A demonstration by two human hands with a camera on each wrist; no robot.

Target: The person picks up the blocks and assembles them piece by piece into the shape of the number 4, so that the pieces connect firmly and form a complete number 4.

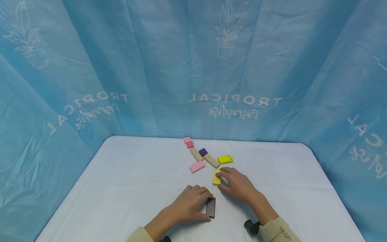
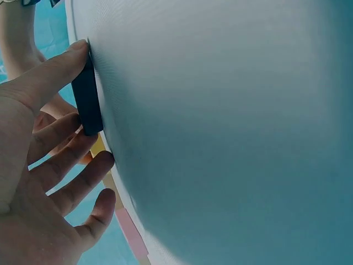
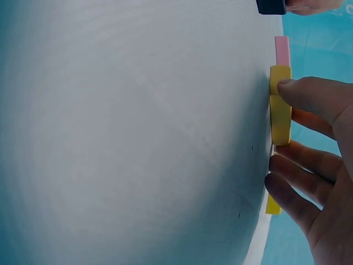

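1. The person's left hand [image 1: 193,204] has a dark block [image 1: 210,207] pinched lengthwise, thumb against the near end and fingertips at the far end. The block sits at the near side of the white counter [image 1: 136,174].

2. The right hand [image 1: 239,184] grips a yellow block [image 1: 216,177] between thumb and fingers, just beyond the dark block and apart from it. So both hands are occupied, 1 block each.

3. Beyond them lie a brighter yellow block [image 1: 225,159], 2 bare-wood blocks, a purple block [image 1: 203,152], a pink block [image 1: 197,166] and, farthest off, 2 smaller pinkish pieces.

4. I'd judge the blocks light, stiff and hard to damage, probably painted wood (I'm going by looks alone). Smooth paint might slip a little under dry fingertips. The 2 ends, or the long sides, seem the best places to take hold, low down and with a gentle squeeze; a careless knuckle could easily nudge a neighbour.

5. The blue curtain [image 1: 151,67] carries "TROPICAL Paradise" in white, reading backwards, with outlined potted plants. The right sleeve [image 1: 279,232] has dark lettering that seems to start "Les", though I can't be sure. The brighter yellow block bears small marks too tiny to make out.
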